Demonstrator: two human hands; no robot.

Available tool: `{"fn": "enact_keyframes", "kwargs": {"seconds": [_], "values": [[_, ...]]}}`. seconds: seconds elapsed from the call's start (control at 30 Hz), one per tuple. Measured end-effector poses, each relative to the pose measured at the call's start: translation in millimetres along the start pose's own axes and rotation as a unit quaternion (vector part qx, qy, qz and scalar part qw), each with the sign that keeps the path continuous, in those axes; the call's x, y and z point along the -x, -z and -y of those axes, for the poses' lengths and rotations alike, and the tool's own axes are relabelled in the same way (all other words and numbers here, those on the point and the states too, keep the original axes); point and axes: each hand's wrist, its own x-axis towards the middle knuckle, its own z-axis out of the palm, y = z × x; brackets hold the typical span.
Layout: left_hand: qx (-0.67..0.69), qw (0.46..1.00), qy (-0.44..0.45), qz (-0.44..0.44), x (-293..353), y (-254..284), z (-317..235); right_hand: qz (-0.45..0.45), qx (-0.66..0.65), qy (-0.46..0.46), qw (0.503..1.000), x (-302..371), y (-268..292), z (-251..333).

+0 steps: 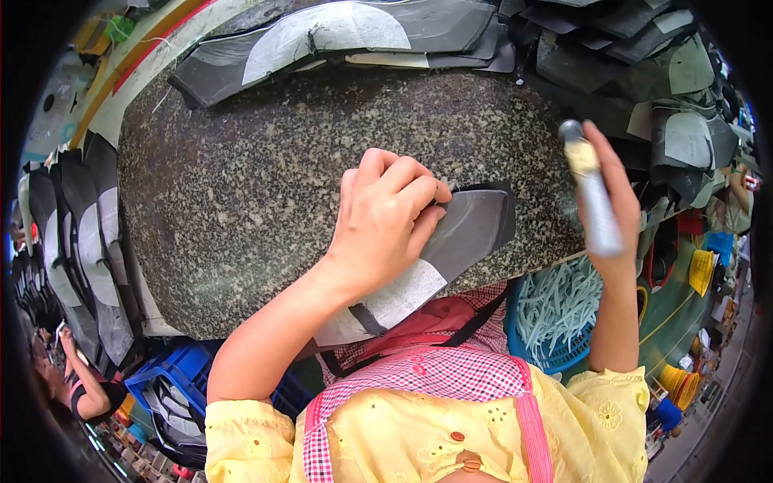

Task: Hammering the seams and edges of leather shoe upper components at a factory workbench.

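On the speckled stone slab, near its front edge, lies a curved dark grey sheet piece with a whitish patch. My left hand is closed over its upper edge, with thumb and fingers pinched together there. The piece's lower end hangs over the slab's edge toward my apron. At the slab's right side my right hand is raised, wrapped round a hammer. Its rounded dark metal end points away from me, with a yellowish band below it and a pale handle. Motion blurs the hammer slightly, and part of my grip is hidden.
Similar grey pieces are stacked along the slab's far edge, with more piles at the far right and a row at the left. Below sit a blue basket of pale strips and a blue crate. Another person is at lower left.
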Motion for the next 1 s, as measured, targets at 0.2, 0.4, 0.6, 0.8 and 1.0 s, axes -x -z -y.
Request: {"fn": "enact_keyframes", "kwargs": {"seconds": [0.2,0.4,0.6,0.8,1.0], "values": [[0.005,1.0,0.027,0.008,1,4,-3,0.281,0.02,0.201,0.938,8,-5,34],[-0.051,0.996,-0.076,0.0,-2,6,9,0.251,0.016,0.149,0.956,8,-14,32],[-0.137,0.974,-0.178,0.014,-4,13,16,0.189,0.073,0.2,0.959,-18,-18,55],[-0.094,0.98,-0.176,-0.001,-3,7,22,0.349,0.12,0.146,0.918,-25,-18,56],[-0.04,0.998,-0.053,-0.002,4,14,14,0.357,0.107,0.145,0.916,-28,-20,50]]}}
